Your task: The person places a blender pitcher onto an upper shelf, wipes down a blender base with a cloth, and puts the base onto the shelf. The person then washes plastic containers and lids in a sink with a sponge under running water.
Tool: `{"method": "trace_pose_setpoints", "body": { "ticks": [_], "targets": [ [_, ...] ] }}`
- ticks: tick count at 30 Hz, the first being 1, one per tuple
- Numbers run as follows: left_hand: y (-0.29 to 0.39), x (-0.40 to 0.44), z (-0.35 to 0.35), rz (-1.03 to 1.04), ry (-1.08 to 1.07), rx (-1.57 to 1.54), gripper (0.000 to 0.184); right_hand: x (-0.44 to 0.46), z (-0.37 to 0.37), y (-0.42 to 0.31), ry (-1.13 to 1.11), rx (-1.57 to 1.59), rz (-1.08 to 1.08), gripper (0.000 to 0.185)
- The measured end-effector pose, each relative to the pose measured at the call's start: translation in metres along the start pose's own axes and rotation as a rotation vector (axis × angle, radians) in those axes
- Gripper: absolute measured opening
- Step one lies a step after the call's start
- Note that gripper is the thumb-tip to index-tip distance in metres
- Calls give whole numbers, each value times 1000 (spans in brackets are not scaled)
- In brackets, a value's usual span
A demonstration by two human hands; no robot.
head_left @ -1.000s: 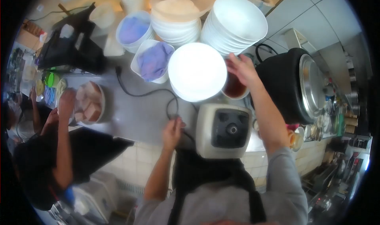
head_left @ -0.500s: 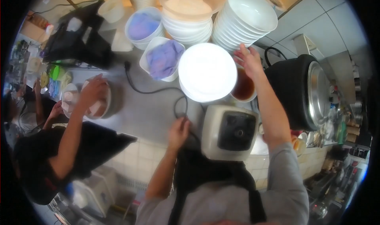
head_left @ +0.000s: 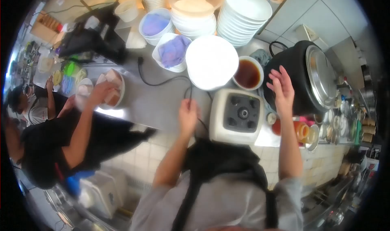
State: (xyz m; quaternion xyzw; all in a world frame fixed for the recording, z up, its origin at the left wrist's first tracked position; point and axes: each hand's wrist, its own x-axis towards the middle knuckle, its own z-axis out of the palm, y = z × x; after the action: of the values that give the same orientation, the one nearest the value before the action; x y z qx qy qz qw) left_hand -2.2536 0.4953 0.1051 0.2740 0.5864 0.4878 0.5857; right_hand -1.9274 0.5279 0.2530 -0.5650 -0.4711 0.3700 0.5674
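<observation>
On the steel counter [head_left: 156, 107], near the big black cooker [head_left: 300, 80], the pale blender base [head_left: 237, 116] stands just beside the bowl [head_left: 248, 58] of brown liquid [head_left: 248, 74], with the right hand [head_left: 283, 89], spread and empty, in front of the cooker, and the left hand [head_left: 188, 116] closed around the black cord [head_left: 156, 85].

Bright, soft light washes over a metal counter [head_left: 158, 105] in a fisheye view, bleaching the white bowl [head_left: 212, 62] nearly blank and leaving a hot patch of glare below a bowl at left [head_left: 123, 95]. Amber light tints the top, the black apron [head_left: 221, 160] sinks into deep shadow with little detail, and distant dishware [head_left: 336, 121] at right blurs as the scene curves into a black, rounded border
</observation>
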Motion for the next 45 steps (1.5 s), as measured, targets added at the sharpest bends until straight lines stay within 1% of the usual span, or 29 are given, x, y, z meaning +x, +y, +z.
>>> {"method": "trace_pose_setpoints", "body": {
  "ticks": [1,3,4,6,8,12,15,17,19,21,23,25,32,34,37,39,40,41,43,44,45],
  "targets": [
    [10,5,8,-6,-7,7,30,-19,-4,-3,10,-1,6,53],
    [34,18,32,-89,-68,0,41,-51,-10,-7,67,9,26,49],
    [33,27,35,-91,-82,8,41,-63,-17,5,61,6,-2,48],
    [30,44,37,-187,-130,67,50,-87,-22,10,63,-80,-38,49],
    [30,42,42,-195,-128,58,52,-108,-22,9,72,-171,-26,47],
    [35,37,48,-256,-98,16,53,-140,-28,29,111,-103,40,45],
    [31,44,55,-209,-101,-45,50,-153,-24,38,130,-70,79,45],
    [31,52,60,-209,-104,-16,50,-157,-20,37,121,-68,80,46],
    [33,61,65,-206,-114,10,51,-159,-15,30,113,-129,128,48],
    [38,69,69,-168,-125,9,53,-163,-15,30,119,-133,132,49],
    [42,78,72,-192,-152,12,52,-166,-14,23,106,-169,151,50],
    [46,85,73,-240,-178,20,50,-172,-16,26,119,-140,155,51],
    [48,95,73,-204,-169,-7,44,-184,-12,44,137,-68,231,50],
    [45,98,74,-179,-169,1,59,-182,-6,45,133,-51,252,49],
    [45,100,73,-176,-169,11,55,-182,0,49,145,-74,260,49],
    [47,101,69,-191,-178,11,52,-181,-5,54,163,-15,285,49],
    [44,100,67,-217,-197,16,50,-181,-7,56,148,-45,313,51],
    [41,108,58,-278,-288,30,41,-182,-7,49,142,-126,316,52],
    [50,90,50,-184,-360,47,36,-183,-6,45,132,-102,318,55],
    [49,81,46,-203,-366,49,36,-185,-5,44,141,-111,335,55],
    [51,70,40,-201,-327,141,32,-184,-3,43,149,-91,338,59]
  ]
}}
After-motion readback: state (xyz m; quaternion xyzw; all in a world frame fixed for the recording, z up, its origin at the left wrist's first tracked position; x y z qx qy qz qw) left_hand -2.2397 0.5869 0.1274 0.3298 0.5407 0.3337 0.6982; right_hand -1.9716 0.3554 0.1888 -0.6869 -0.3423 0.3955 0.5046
